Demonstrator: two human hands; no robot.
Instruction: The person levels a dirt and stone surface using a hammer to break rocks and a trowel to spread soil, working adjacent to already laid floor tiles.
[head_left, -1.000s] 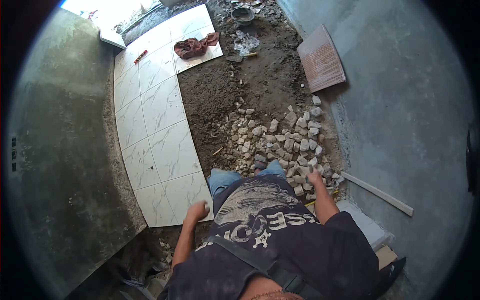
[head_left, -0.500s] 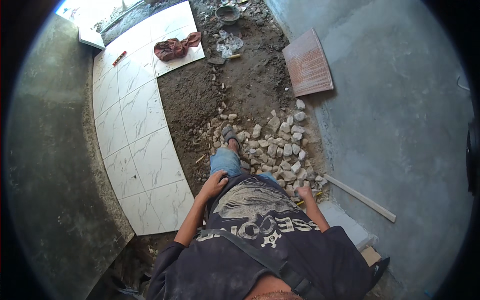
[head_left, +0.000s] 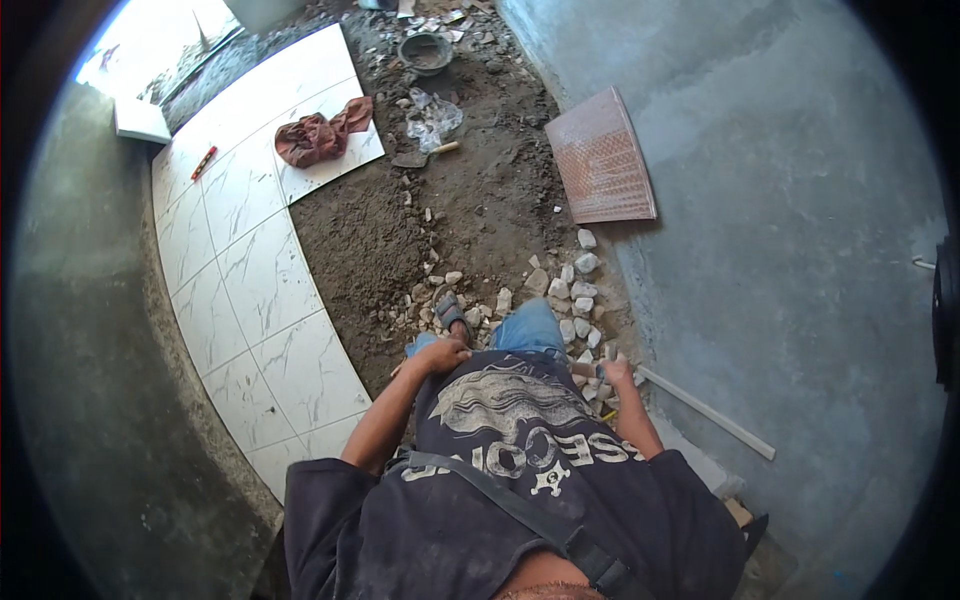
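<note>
Ahead of you, bare soil (head_left: 350,230) runs between the white tiles (head_left: 262,270) on the left and the grey wall (head_left: 760,200) on the right. A brown cloth (head_left: 312,140) lies bunched on the far tiles, with a red bar (head_left: 204,163) to its left. On the soil are a trowel (head_left: 430,154), crumpled clear plastic (head_left: 434,118) and a dark bucket (head_left: 428,72). A reddish panel (head_left: 603,158) leans against the wall; nearer you, a batten (head_left: 705,412) lies along its foot. Loose stones (head_left: 582,290) clutter the ground around your legs and your sandal (head_left: 452,312).

Your right hand (head_left: 618,370) is closed around a tool (head_left: 611,351), beside your right hip and over the stones. Your left hand (head_left: 445,357) rests at your shirt hem, fingers bent; you cannot tell from here whether it pinches the fabric.

The tool shows as a short grey stub above your fist; the rest is hidden or too small to make out, so its kind is unclear. The stones are pale, rough and angular.
</note>
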